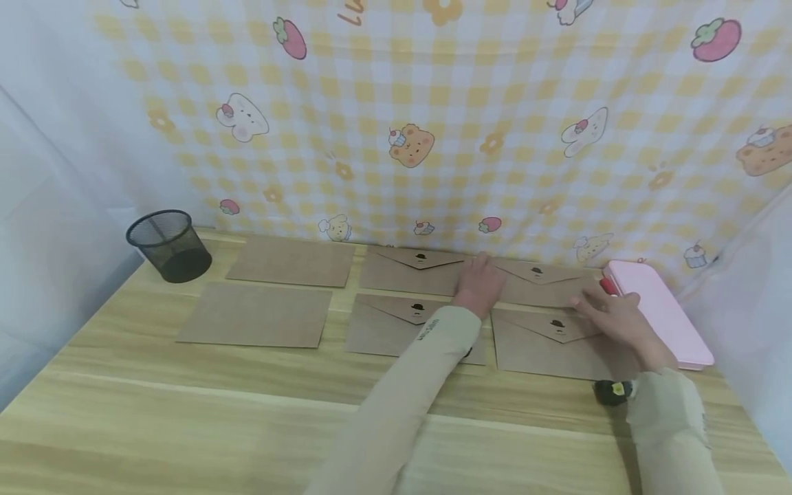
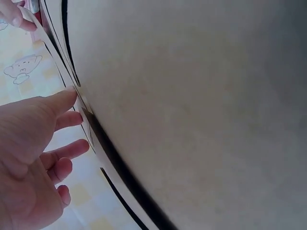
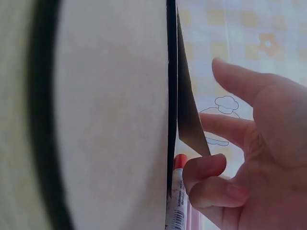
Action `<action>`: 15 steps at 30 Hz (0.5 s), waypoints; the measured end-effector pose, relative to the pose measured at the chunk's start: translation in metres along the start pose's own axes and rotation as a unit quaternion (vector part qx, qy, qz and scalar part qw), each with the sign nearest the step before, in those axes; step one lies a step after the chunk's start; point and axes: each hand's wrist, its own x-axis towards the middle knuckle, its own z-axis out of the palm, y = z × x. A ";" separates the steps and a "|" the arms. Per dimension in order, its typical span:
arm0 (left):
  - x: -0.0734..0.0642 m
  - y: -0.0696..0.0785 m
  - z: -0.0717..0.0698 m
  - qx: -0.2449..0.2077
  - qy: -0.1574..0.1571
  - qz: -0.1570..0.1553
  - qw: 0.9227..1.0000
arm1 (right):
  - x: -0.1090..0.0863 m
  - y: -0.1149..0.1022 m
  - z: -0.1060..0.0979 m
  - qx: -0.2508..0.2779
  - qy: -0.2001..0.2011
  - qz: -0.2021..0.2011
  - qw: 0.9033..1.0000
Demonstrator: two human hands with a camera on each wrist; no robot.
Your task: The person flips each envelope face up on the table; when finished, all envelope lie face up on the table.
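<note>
A brown envelope [image 1: 526, 289] with a pointed flap and black hat print lies in the back row at right. My left hand [image 1: 480, 283] reaches across to its left end, fingertips at the edge. In the left wrist view, the left hand [image 2: 29, 158] has its thumb and fingertips against the paper edges, fingers loosely bent. My right hand [image 1: 615, 317] is at this envelope's right end, thumb spread apart. In the right wrist view, fingers of the right hand [image 3: 268, 139] meet the envelope's corner [image 3: 194, 129]. Below lies another flapped envelope [image 1: 532, 350], partly under the right forearm.
Two flapped envelopes [image 1: 402, 278] stand in the middle column, two plain-side-up envelopes [image 1: 260, 314] at left. A black mesh pen cup [image 1: 170, 246] is at the back left corner. A pink case [image 1: 658, 313] and red-capped marker [image 3: 180, 191] lie at right. A patterned curtain [image 1: 433, 89] hangs behind.
</note>
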 end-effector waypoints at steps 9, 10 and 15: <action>-0.003 -0.004 -0.001 -0.011 0.024 0.009 1.000 | 0.001 0.002 -0.001 -0.005 0.073 -0.023 0.997; -0.003 -0.006 -0.001 -0.039 0.027 0.004 0.999 | 0.000 0.001 -0.001 0.002 0.089 -0.033 0.995; -0.007 -0.029 -0.014 -0.152 0.059 0.008 0.987 | -0.002 -0.007 -0.004 0.031 0.156 -0.086 0.984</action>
